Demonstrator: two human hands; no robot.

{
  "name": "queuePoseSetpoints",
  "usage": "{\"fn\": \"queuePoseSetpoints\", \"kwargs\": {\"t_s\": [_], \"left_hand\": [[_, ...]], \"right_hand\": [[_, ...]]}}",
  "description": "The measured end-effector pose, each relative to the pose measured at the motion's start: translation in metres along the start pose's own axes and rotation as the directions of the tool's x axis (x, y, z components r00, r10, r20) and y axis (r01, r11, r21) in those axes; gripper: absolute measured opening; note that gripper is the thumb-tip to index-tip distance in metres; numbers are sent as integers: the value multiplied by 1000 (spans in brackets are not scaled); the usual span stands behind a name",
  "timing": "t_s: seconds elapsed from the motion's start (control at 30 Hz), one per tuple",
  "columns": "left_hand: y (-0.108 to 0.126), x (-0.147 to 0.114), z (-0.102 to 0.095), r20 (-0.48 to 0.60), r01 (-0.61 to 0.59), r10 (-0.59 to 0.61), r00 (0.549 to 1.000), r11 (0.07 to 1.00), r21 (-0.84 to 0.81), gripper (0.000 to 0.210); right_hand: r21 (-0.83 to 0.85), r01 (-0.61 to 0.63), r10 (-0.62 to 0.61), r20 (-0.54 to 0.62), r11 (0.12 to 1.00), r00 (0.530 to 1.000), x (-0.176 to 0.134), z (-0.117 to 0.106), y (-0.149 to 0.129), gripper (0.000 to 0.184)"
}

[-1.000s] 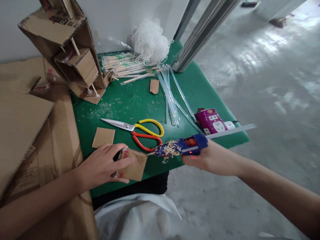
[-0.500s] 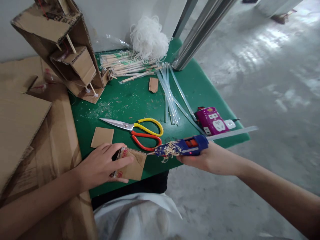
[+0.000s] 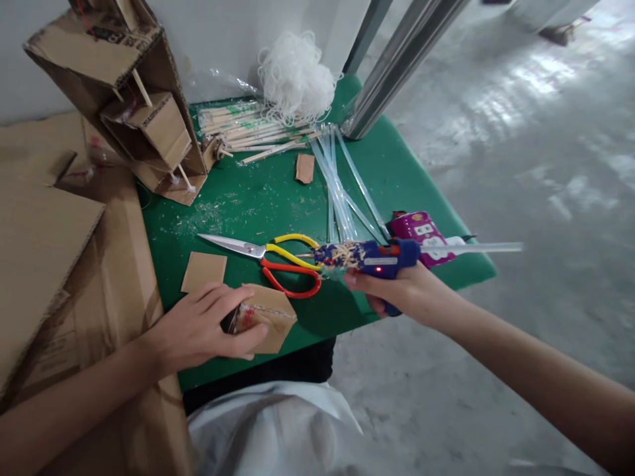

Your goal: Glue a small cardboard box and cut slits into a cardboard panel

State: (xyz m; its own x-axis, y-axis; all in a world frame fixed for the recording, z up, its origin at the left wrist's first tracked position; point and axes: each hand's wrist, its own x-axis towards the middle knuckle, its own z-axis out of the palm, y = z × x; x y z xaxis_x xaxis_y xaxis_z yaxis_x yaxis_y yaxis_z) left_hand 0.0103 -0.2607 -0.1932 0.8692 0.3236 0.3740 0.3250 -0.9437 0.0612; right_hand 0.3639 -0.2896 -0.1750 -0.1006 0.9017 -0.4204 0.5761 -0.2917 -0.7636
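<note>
My left hand (image 3: 208, 327) is closed around a small cardboard box (image 3: 272, 320) at the near edge of the green table. My right hand (image 3: 401, 287) grips a blue hot glue gun (image 3: 387, 259), its red light lit and a clear glue stick (image 3: 481, 248) jutting out of the back. Wood-coloured shavings cling to its front. The nozzle is over the handles of a pair of scissors (image 3: 253, 250), which have one yellow and one red handle, and is apart from the box. Beside my left hand lies a square cardboard piece (image 3: 205, 271).
At the back left stands a cardboard structure (image 3: 171, 135) with sticks. Bundled wooden sticks (image 3: 248, 135), a tangle of white loops (image 3: 297, 79) and loose glue sticks (image 3: 337, 188) lie behind. A purple power socket (image 3: 414, 228) sits near the right edge, beyond a metal post (image 3: 391, 73).
My right hand has lifted the glue gun up and away from the box, so its nozzle now hangs over the scissors. My left hand has tilted the box, showing more of another side.
</note>
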Motion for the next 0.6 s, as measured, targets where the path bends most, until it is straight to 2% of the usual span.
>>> {"fn": "queuePoseSetpoints", "kwargs": {"t_s": [0.07,0.1,0.2,0.33,0.6], "left_hand": [[3,1,-2,-123,30,-25,992,999,44,41],[4,2,-3,-176,46,-37,984,998,52,38],[6,8,-6,-243,82,-66,968,995,55,32],[6,11,-8,-247,105,-89,965,993,53,38],[6,8,-9,-272,97,-85,959,995,31,42]], "right_hand": [[184,-143,146,-8,973,989,5,-1,-9,43],[266,-175,185,-12,948,983,7,-2,-13,42],[399,-166,194,-31,902,980,14,-3,-18,42],[449,-168,200,-24,877,980,17,-6,-16,39],[432,-191,222,-23,882,975,14,-8,-17,39]]}}
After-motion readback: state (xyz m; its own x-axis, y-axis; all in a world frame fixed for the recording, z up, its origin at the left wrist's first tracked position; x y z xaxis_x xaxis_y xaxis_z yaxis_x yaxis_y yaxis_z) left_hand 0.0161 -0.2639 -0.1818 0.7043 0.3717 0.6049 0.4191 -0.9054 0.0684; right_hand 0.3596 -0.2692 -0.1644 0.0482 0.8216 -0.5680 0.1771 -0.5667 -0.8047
